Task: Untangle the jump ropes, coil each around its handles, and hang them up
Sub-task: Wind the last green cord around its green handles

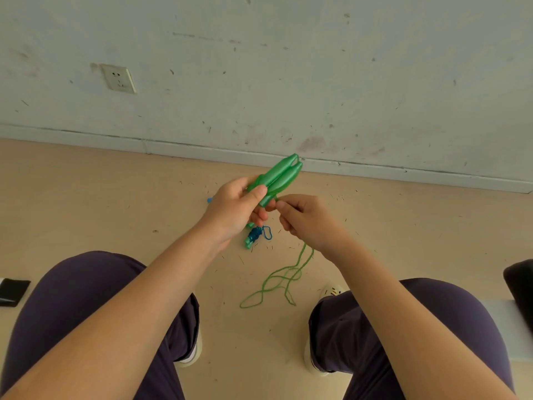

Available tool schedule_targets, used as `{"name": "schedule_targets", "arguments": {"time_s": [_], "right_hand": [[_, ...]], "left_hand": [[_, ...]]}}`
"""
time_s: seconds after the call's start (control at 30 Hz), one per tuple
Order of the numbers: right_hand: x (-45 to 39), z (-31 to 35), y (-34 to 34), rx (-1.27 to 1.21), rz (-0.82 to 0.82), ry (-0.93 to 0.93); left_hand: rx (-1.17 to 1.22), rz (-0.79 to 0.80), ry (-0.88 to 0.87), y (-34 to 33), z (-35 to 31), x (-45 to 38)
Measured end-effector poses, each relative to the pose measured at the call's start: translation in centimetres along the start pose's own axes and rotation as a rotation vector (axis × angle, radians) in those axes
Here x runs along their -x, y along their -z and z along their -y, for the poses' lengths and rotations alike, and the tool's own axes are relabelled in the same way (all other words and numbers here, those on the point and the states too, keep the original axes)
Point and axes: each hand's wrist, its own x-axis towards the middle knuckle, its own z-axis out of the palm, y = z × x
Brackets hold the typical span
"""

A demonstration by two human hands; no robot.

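Forearms: two bare forearms reach forward over knees in dark purple trousers [86, 284], nearest the camera.
Left hand [235, 207]: fingers and thumb curled round the lower ends of the green handles [278, 176], gripping both together.
Green handles: two, side by side and touching, tips pointing up and away toward the baseboard [375, 168].
Right hand [305, 219]: fingertips pinch the green rope [277, 281] just beside the lower end of the handles.
Green rope: hangs from under the right hand and lies in loose loops on the floor [86, 197] between the knees.
Blue jump rope [255, 233]: on the floor below the hands, cord wound round its handles, a small loop sticking out to the right; partly hidden by the left hand.
Shoes: pale, one [191, 356] by each trouser leg.
Wall [288, 67]: scuffed grey, with a socket [118, 78] at upper left.
Floor edges: a black object [11, 291] at the left edge, a dark shape [519, 284] at the right.
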Motion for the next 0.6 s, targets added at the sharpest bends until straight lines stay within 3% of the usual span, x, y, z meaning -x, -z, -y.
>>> {"name": "schedule_targets", "arguments": {"time_s": [0.17, 0.33, 0.6], "right_hand": [[0.3, 0.1, 0.2, 0.067, 0.038, 0.01], [0.8, 0.8, 0.9, -0.026, 0.091, -0.029], [0.9, 0.8, 0.7, 0.019, 0.074, -0.034]], "left_hand": [[-0.066, 0.128, -0.048, 0.9, -0.7, 0.3], [-0.05, 0.24, -0.066, 1.3, -1.5, 0.5], [-0.022, 0.109, -0.002, 1.0, -1.0, 0.0]]}}
